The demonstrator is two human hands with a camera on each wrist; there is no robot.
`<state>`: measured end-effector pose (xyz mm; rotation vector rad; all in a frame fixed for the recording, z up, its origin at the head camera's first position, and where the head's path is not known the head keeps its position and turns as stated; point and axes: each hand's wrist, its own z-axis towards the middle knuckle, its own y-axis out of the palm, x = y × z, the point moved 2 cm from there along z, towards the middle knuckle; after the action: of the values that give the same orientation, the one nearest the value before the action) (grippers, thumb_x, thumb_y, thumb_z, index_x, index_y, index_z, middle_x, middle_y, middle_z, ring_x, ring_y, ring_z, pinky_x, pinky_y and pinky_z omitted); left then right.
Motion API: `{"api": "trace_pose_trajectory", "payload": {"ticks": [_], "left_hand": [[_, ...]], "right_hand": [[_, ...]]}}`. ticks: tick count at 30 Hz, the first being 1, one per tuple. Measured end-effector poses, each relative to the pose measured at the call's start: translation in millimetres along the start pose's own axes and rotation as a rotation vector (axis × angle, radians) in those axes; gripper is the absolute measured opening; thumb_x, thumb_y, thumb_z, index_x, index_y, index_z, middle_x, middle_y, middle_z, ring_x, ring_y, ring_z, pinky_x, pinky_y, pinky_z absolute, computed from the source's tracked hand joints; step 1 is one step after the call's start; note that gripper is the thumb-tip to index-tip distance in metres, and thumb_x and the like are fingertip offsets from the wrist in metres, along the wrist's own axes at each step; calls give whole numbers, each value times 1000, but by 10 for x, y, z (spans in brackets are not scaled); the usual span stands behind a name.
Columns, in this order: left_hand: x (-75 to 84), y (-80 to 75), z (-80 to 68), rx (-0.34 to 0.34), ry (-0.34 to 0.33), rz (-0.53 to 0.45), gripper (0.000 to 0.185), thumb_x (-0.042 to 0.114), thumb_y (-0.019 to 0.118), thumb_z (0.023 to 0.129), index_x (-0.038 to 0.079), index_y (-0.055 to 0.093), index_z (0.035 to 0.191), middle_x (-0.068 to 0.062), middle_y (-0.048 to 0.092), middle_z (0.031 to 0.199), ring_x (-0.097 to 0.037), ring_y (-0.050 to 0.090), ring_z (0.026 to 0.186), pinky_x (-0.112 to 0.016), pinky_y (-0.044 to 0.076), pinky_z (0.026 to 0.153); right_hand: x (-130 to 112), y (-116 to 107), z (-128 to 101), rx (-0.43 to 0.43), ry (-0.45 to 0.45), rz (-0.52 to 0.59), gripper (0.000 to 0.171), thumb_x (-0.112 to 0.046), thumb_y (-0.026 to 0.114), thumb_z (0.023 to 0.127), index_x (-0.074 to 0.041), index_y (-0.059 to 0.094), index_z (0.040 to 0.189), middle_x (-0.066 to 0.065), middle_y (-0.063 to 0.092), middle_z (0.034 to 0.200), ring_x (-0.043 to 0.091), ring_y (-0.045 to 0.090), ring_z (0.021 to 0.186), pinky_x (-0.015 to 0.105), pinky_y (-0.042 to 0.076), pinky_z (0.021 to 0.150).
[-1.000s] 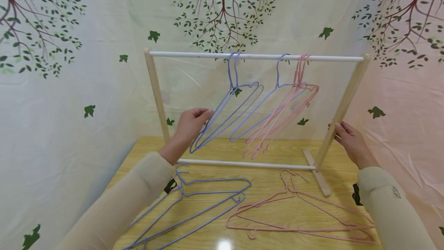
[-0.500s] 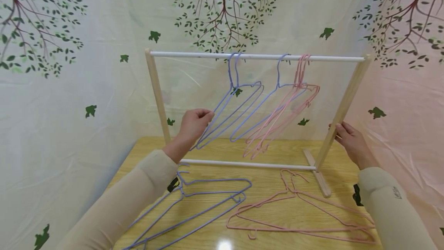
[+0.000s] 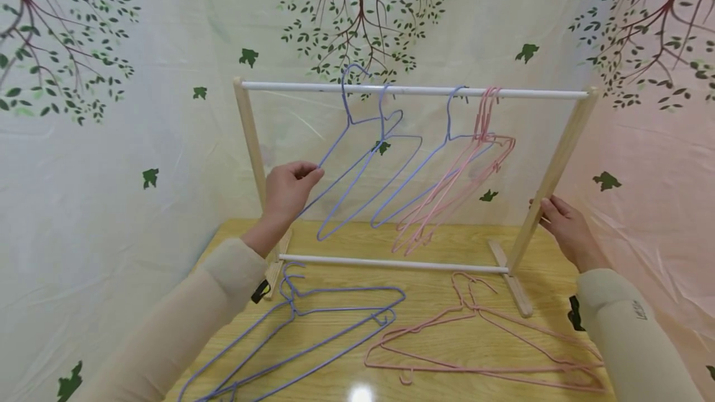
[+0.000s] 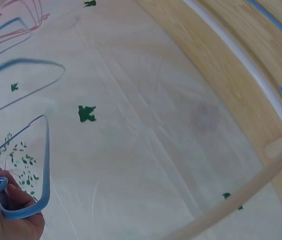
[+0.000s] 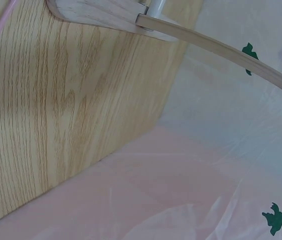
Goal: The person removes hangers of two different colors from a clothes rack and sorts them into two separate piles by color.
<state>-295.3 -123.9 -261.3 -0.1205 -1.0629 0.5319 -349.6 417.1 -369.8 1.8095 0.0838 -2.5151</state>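
Observation:
My left hand (image 3: pixel 290 194) pinches a blue wire hanger (image 3: pixel 335 144) by its left side. That hanger's hook stands above the rack's white top rod (image 3: pixel 313 87); the left wrist view shows the fingers curled round its notched wire end (image 4: pixel 45 165). On the rod hang another blue hanger (image 3: pixel 382 113) close by, a third blue hanger (image 3: pixel 448 116) farther right, and several pink hangers (image 3: pixel 483 116). My right hand (image 3: pixel 566 231) grips the rack's wooden right post (image 3: pixel 555 169), thumb in front; only its edge shows in the right wrist view.
Blue hangers (image 3: pixel 352 290) lie overlapped on the wood-grain table (image 3: pixel 329 383) at front left, pink hangers (image 3: pixel 424 368) at front right. The rack's lower white rod (image 3: pixel 391 262) and wooden foot (image 3: pixel 518 293) stand behind them. A leaf-printed cloth (image 3: pixel 184 141) surrounds the table.
My left hand has moved left and slightly up with the blue hanger, whose hook has come off the top rod. My right hand stays on the post.

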Motion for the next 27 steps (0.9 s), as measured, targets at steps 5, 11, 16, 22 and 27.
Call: {"api": "trace_pose_trajectory", "payload": {"ticks": [5,11,16,22,27], "left_hand": [[-47,-183,4,80,73,55,21,16,71,92,-2,76,102,-14,70,84,-10,53,68,-18,40,59],[-141,-393,-4,200,219,148,16,12,73,90,1,77,100,-12,70,78,-6,53,61,-15,39,54],[-270,-579,-33,263,318,203,13,10,74,89,1,78,97,-12,71,79,-10,57,64,-14,39,57],[-463,-825,-161,301,440,361,11,11,76,88,3,79,96,-10,71,78,-20,62,64,-13,35,59],[-610,-1018,-262,320,470,411,11,10,75,89,2,79,96,-10,70,76,-15,61,62,-11,35,60]], "right_hand": [[-7,5,-3,2,13,-15,68,-30,49,104,4,21,155,-16,62,112,-8,57,103,21,38,103],[-3,1,-7,1,11,-3,62,-30,49,103,0,29,153,-15,63,112,-8,58,103,19,40,100],[-1,1,-8,7,11,5,57,-30,50,103,-4,34,151,-16,64,111,-8,59,102,18,41,99],[-23,11,-15,10,33,-12,71,-31,50,103,6,18,154,-17,63,111,-9,58,101,26,34,106],[-33,30,-17,12,33,-19,70,-31,50,103,5,20,155,-16,63,112,-9,58,101,27,32,107]]}}
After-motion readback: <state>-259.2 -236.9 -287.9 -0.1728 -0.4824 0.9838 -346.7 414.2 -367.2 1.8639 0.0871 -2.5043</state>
